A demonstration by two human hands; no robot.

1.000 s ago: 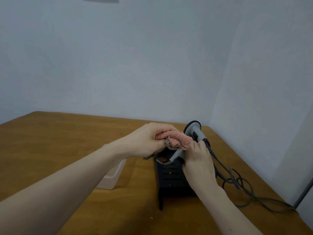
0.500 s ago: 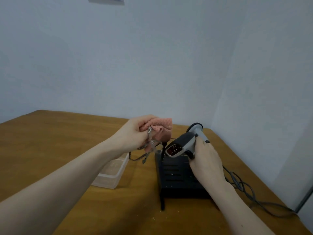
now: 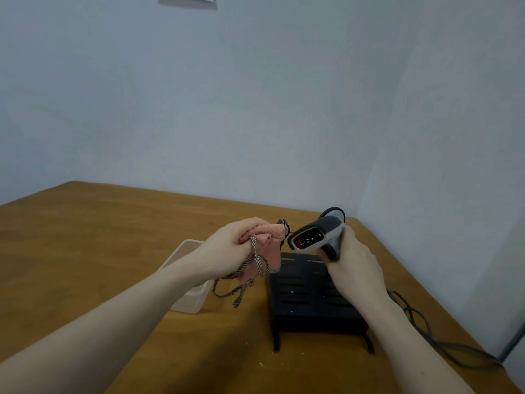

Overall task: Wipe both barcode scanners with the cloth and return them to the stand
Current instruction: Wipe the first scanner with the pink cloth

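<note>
My right hand [image 3: 350, 260] grips the handle of a grey barcode scanner [image 3: 314, 234], held above the black slotted stand [image 3: 309, 297] with its red window facing left. My left hand [image 3: 230, 247] holds a bunched pink cloth [image 3: 265, 243] with a checked cord dangling from it, just left of the scanner's head and apart from it. Behind the scanner in my hand, a round grey and black part [image 3: 333, 213] shows. A small dark part [image 3: 284, 226] peeks out behind the cloth. I cannot make out a second scanner for certain.
A clear plastic container [image 3: 187, 280] sits on the wooden table [image 3: 99, 237] left of the stand, partly under my left forearm. A grey cable [image 3: 420, 325] coils on the table to the right, near the wall and table edge.
The cloth has come off the scanner and moved left with my left hand. My right hand has lifted and turned the scanner so its red window shows.
</note>
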